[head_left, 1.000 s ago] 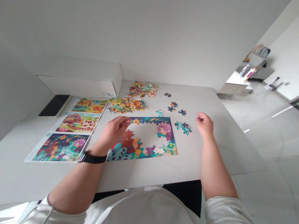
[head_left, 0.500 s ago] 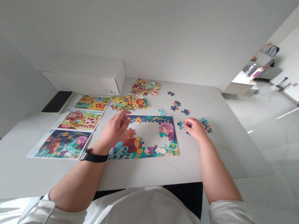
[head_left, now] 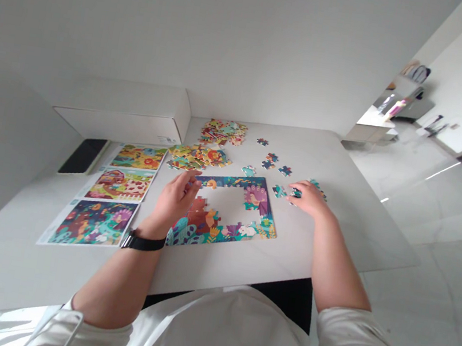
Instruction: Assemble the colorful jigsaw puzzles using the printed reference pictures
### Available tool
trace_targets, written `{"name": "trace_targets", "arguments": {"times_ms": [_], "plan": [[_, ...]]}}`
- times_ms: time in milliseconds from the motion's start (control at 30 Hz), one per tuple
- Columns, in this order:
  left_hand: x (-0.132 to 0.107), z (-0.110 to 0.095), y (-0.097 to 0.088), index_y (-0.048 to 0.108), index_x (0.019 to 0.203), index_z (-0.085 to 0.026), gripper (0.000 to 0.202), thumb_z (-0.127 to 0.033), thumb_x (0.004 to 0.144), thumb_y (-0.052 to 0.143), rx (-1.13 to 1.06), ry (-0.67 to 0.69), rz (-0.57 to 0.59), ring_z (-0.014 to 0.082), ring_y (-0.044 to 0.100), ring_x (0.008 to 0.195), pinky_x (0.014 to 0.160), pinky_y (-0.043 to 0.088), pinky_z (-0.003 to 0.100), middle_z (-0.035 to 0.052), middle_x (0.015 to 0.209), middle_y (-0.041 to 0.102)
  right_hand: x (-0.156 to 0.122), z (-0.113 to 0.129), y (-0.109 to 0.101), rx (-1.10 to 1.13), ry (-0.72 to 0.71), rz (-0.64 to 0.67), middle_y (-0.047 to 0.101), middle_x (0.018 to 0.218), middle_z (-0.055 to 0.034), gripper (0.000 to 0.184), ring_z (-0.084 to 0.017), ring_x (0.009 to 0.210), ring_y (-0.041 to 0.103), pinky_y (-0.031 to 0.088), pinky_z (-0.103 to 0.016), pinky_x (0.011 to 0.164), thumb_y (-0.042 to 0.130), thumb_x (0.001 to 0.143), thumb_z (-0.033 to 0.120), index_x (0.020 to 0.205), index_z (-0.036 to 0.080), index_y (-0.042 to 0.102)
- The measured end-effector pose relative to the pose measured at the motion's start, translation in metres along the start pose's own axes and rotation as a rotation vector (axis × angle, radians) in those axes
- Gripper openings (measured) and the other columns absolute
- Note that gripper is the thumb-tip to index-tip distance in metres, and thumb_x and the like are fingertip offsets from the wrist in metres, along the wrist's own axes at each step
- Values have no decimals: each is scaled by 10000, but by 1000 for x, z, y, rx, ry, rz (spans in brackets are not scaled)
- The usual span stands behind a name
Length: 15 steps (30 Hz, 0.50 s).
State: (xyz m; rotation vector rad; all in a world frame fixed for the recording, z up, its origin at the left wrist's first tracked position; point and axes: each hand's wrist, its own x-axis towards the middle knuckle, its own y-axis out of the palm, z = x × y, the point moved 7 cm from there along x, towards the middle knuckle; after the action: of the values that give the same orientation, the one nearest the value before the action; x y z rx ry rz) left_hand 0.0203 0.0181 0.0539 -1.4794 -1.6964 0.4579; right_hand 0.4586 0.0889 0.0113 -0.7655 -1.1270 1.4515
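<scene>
A partly assembled jigsaw puzzle (head_left: 269,210) lies on the white table, its border joined around a bare middle. My left hand (head_left: 178,194) rests over its upper left side, fingers curled toward the thumb; whatever they may hold is hidden. Right of the puzzle, the fingertips of my right hand (head_left: 310,199) close around a teal and dark puzzle piece (head_left: 296,193). Just left of those fingertips lies a loose teal piece (head_left: 279,191). More pieces (head_left: 315,184) show behind the right hand.
Picture sheet (head_left: 95,223) with three printed scenes lies on the left, beside a dark phone (head_left: 83,156). A white box (head_left: 116,126) stands at the back. Piece piles (head_left: 198,158) sit behind the puzzle; several loose pieces (head_left: 284,170) lie back right.
My right hand has shifted slightly right, uncovering the loose teal piece, and its fingers now straddle another piece. The left hand stays over the puzzle's left side. The view has shifted slightly.
</scene>
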Motion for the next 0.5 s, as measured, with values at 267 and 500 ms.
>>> {"name": "trace_targets", "arguments": {"times_ms": [267, 500], "plan": [[0, -2, 1, 700, 1374, -174, 495, -499, 1079, 472, -6, 21, 7, 230, 670, 864, 841, 538, 326, 90, 997, 740, 3, 30, 9, -8, -104, -54, 744, 1358, -121, 383, -334, 1296, 661, 500, -507, 1178, 732, 943, 267, 1318, 262, 814], [-1, -3, 1, 699, 1389, -186, 482, -480, 1076, 479, 11, 2, 10, 229, 677, 896, 864, 543, 316, 93, 1037, 749, 2, 30, 14, -113, -60, -1, 717, 1326, -136, 377, -379, 1300, 627, 491, -527, 1156, 779, 880, 243, 1254, 272, 813]]}}
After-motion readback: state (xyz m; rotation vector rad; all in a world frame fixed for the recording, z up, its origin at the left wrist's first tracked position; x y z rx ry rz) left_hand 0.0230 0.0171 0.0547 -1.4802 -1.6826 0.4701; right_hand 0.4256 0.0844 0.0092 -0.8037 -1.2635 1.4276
